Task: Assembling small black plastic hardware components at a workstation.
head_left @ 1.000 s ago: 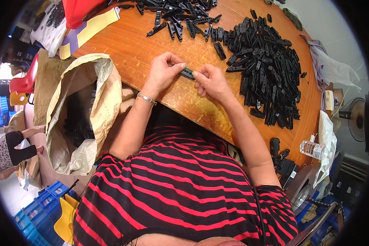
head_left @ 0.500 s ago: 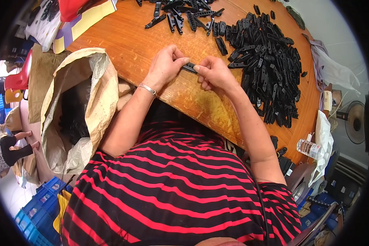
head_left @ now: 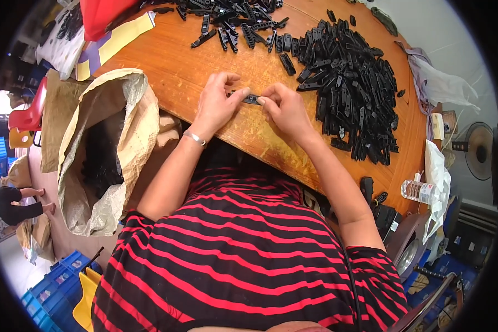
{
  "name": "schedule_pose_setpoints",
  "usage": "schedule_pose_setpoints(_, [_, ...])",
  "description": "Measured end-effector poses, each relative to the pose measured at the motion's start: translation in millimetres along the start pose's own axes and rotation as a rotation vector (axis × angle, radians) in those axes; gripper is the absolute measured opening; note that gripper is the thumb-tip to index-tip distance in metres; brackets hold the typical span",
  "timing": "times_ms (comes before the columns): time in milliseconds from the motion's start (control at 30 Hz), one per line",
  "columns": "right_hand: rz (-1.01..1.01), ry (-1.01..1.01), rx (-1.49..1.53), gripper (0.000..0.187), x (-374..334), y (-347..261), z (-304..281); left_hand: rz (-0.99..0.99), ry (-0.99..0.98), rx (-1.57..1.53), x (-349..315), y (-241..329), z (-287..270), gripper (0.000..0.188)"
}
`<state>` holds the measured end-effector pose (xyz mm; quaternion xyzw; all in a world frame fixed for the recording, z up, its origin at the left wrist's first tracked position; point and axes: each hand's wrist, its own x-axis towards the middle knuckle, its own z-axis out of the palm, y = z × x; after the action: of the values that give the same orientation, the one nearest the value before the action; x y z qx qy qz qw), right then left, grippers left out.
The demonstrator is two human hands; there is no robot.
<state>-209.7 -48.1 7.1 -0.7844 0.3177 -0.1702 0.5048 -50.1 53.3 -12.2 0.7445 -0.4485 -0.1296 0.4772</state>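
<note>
The wooden table (head_left: pixel 160 69) takes up most of the space, its near edge slanting down to the right, just in front of the person's striped shirt (head_left: pixel 243 238). Against the left part of that edge gapes a big paper sack (head_left: pixel 138 130), dark parts deep inside, so there's little elbow room on that side. Over to the right, a broad pile of black plastic parts (head_left: pixel 351 94) spreads near the right hand, with a looser heap (head_left: pixel 232 22) toward the far side. Between them and the hands runs a stretch of scuffed, yellowed wood, room enough to shift about.

The left hand (head_left: pixel 216 105), a silvery bracelet (head_left: pixel 195 138) at its wrist, is half curled, its thumb set against one end of a small piece. The right hand (head_left: pixel 286 110) pinches the other end between thumb and forefinger, its remaining fingers folded under.

That slim black plastic piece (head_left: pixel 252 99) lies between the two thumbs, over the table near its front edge, lengthwise from hand to hand. Fingers cover both its ends; whether it touches the wood, I can't tell.
</note>
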Motion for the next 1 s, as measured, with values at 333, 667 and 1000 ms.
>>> schedule_pose_setpoints(333, [-0.430,0.112,-0.306,0.021,-27.1,-17.9,-11.6,-0.134,-0.405,-0.280,-21.4,22.7,-24.2,0.018])
schedule_pose_setpoints(667, [-0.427,-0.004,-0.242,0.022,-39.0,-22.2,-10.2,0.024,-0.257,-0.313,-43.1,36.7,-30.0,0.023])
schedule_pose_setpoints(1000, [-0.236,-0.108,-0.109,0.030,-51.1,-24.3,-7.1,0.043,-0.208,-0.339,-57.3,38.7,-32.3,0.025])
